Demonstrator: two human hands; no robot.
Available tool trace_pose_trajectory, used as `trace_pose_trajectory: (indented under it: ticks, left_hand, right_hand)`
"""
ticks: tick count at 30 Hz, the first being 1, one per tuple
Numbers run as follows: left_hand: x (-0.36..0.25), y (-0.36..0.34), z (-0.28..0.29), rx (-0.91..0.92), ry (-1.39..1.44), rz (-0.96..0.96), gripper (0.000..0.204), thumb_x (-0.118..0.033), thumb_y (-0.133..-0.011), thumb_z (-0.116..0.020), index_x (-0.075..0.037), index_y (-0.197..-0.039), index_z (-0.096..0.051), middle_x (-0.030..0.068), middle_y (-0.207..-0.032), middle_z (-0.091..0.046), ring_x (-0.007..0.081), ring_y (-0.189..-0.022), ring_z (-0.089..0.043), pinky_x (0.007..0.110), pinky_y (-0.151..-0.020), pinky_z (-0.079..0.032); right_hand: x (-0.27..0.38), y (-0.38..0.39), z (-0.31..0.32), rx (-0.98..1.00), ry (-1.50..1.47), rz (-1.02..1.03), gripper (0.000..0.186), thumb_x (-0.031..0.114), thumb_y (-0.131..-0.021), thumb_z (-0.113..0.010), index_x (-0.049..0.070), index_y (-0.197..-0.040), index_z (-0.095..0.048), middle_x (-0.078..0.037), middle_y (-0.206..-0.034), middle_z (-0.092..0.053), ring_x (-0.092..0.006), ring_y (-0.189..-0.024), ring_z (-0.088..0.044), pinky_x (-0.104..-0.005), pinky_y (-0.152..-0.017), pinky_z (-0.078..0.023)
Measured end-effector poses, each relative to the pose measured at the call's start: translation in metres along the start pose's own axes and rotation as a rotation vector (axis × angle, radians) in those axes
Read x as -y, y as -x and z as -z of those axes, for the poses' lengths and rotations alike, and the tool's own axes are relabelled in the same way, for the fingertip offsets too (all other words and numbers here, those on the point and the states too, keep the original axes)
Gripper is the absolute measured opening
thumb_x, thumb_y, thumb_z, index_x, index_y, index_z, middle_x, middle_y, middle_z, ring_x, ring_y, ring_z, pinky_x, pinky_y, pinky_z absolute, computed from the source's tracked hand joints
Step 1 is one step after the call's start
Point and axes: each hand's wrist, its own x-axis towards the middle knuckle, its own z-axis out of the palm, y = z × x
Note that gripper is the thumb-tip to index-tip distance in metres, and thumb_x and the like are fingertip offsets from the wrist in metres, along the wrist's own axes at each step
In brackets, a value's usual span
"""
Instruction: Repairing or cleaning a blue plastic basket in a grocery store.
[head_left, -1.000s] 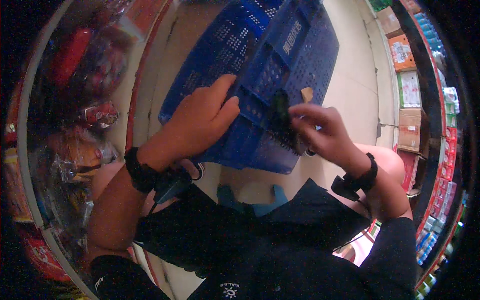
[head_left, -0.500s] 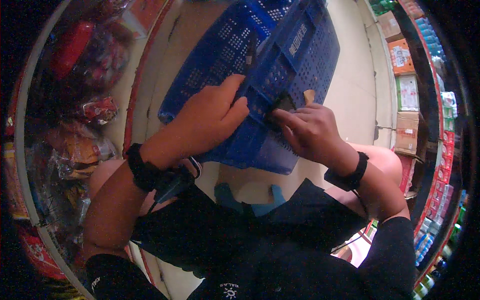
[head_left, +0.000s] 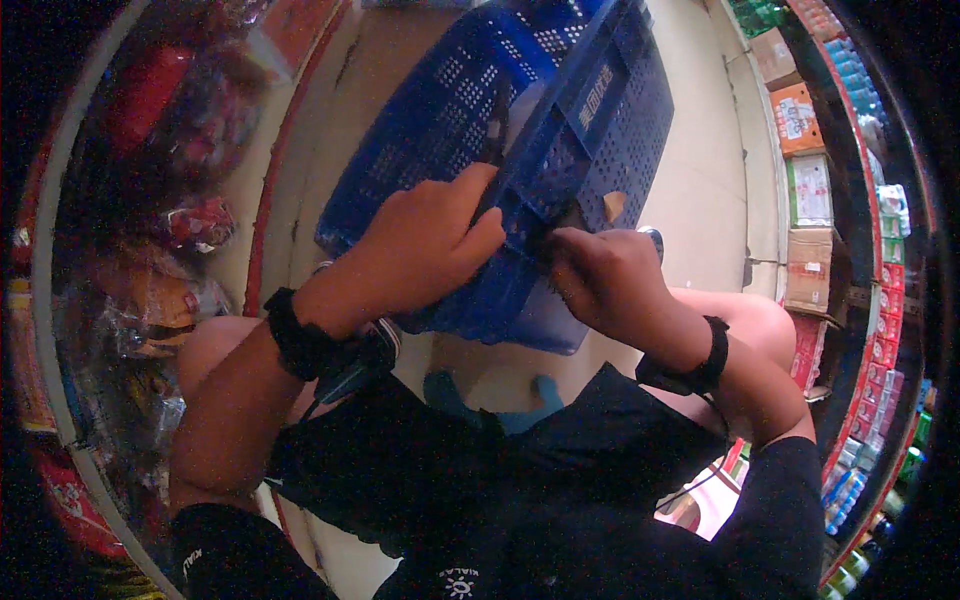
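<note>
A large blue perforated crate (head_left: 560, 130) stands tilted over the pale floor (head_left: 700, 190), steadied so its near wall faces the person. The left hand (head_left: 430, 245) clamps that wall's top edge, fingers curled together over it. The right hand (head_left: 600, 275) pinches something small and dark against the same wall.

blue perforated crate (head_left: 600, 130), black wristbands (head_left: 300, 335), seemingly black shirt (head_left: 560, 500)

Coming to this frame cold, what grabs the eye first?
A big blue perforated plastic crate fills the upper middle, tilted over the pale floor. Both hands grip its near edge: the left hand at centre, the right hand beside it. Stocked shelves curve along the right rim.
</note>
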Motion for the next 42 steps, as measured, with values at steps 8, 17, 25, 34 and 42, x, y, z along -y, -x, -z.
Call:
trace_pose_trajectory:
  ticks: [8, 17, 25, 34, 42]
  left_hand:
    - [-0.004, 0.0, 0.001, 0.031, 0.017, 0.007, 0.043, -0.029, -0.089, -0.049, 0.003, -0.118, -0.047, 0.0262, -0.085, -0.063, 0.0437, -0.081, -0.06, 0.053, -0.072, -0.046]
    - [-0.006, 0.002, 0.004, 0.043, 0.07, -0.005, 0.042, -0.026, -0.089, -0.05, 0.004, -0.118, -0.046, 0.0258, -0.085, -0.063, 0.044, -0.08, -0.06, 0.053, -0.071, -0.045]
    - [-0.002, 0.004, 0.006, -0.014, -0.016, 0.026, 0.041, -0.025, -0.089, -0.05, 0.004, -0.118, -0.046, 0.0275, -0.082, -0.062, 0.0447, -0.08, -0.06, 0.052, -0.071, -0.045]
    - [0.004, 0.003, 0.009, -0.021, -0.009, 0.049, 0.043, -0.025, -0.089, -0.049, 0.005, -0.12, -0.046, 0.0275, -0.083, -0.062, 0.0445, -0.079, -0.06, 0.052, -0.071, -0.045]
    - [0.001, 0.004, 0.015, 0.06, 0.041, 0.045, 0.045, -0.024, -0.089, -0.049, 0.006, -0.123, -0.044, 0.0277, -0.084, -0.061, 0.0431, -0.08, -0.06, 0.05, -0.07, -0.044]
  right_hand:
    - [-0.017, 0.006, -0.005, 0.116, -0.727, -0.16, 0.02, 0.011, -0.086, -0.059, 0.001, -0.102, -0.065, -0.011, -0.078, -0.068, -0.0191, -0.064, -0.063, -0.0321, -0.057, -0.048]
    - [-0.017, 0.0, 0.006, 0.098, -0.328, 0.048, 0.017, 0.013, -0.08, -0.062, 0.005, -0.095, -0.067, -0.003, -0.074, -0.065, -0.0173, -0.065, -0.062, -0.0319, -0.057, -0.046]
    - [0.0, -0.002, 0.004, -0.194, 0.335, 0.298, 0.024, 0.013, -0.07, -0.065, 0.009, -0.093, -0.065, -0.003, -0.061, -0.059, -0.0198, -0.056, -0.059, -0.0325, -0.054, -0.042]
    - [-0.011, 0.0, -0.012, 0.016, -0.248, 0.042, 0.026, 0.01, -0.077, -0.061, 0.002, -0.101, -0.065, -0.012, -0.076, -0.067, -0.0338, -0.065, -0.064, -0.0372, -0.062, -0.05]
    - [-0.019, -0.012, 0.015, 0.225, -0.989, -0.421, 0.023, 0.012, -0.083, -0.059, -0.003, -0.099, -0.064, -0.004, -0.076, -0.065, -0.0119, -0.071, -0.06, -0.0292, -0.062, -0.049]
